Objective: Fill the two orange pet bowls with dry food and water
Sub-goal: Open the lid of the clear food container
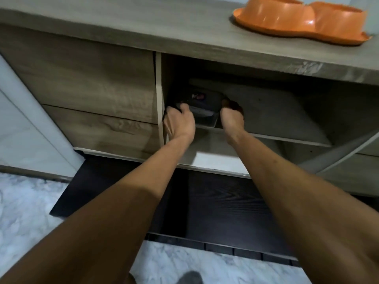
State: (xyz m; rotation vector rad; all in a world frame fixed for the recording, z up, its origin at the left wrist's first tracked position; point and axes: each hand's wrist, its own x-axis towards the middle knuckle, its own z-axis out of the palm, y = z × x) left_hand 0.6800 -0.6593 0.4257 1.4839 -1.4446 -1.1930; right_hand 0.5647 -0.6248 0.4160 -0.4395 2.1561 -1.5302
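From the head view, the left hand (pixel 180 121) and right hand (pixel 231 117) each close their grip on an end of a dark container (pixel 202 105) on the shelf (pixel 276 117) inside the open cabinet. The orange double pet bowl (pixel 299 19) sits untouched up on the table (pixel 143 23), its insides hidden. This looks like fetching the dry food; next, draw the container straight out, clear of the shelf edge, and lift it toward the bowl.

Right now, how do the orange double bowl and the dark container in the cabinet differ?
The orange double bowl sits untouched on the countertop; the dark container rests on a shelf inside the open cabinet, gripped by the left hand and right hand. The bowl is bright and rounded; the container is dark and boxy. The container's contents are not visible.
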